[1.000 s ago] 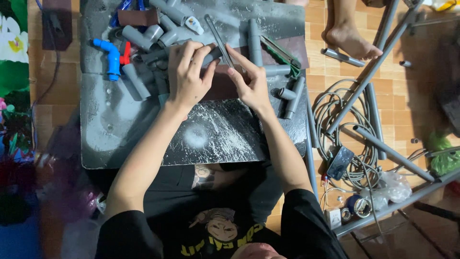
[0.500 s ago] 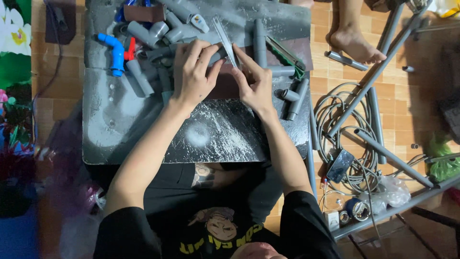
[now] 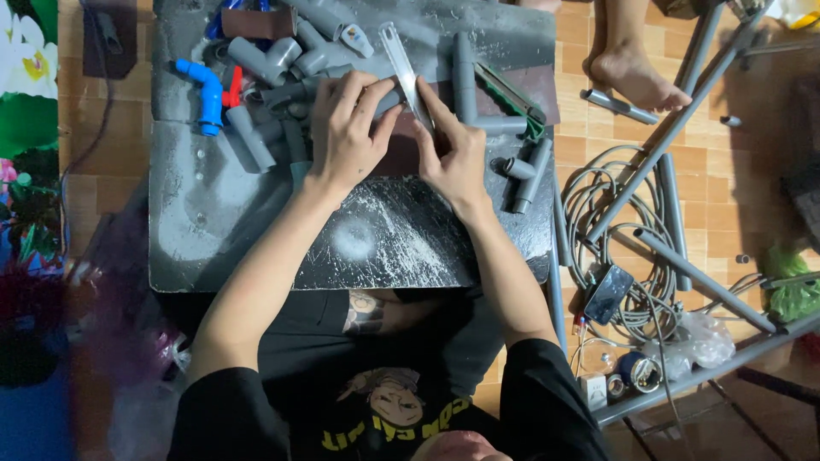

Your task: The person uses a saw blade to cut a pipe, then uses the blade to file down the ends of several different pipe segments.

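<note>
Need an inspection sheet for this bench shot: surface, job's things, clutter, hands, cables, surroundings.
Surface: dark work board, scratched and dusted white near the middle.
Job's things: thin metal blade, lying slanted under the fingertips of both hands.
Clutter: grey pipe fittings, blue elbow fitting, grey pipe.
Hands: left hand and right hand both press on the blade.
Cables: grey cable coil on the floor, phone on it.
Surroundings: tiled floor, long grey pipes, another person's bare foot.

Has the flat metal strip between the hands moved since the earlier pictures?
Yes. The flat metal strip has swung: its far end now tilts more toward the left, away from the upright grey pipe on the board, which has stayed in place.
</note>
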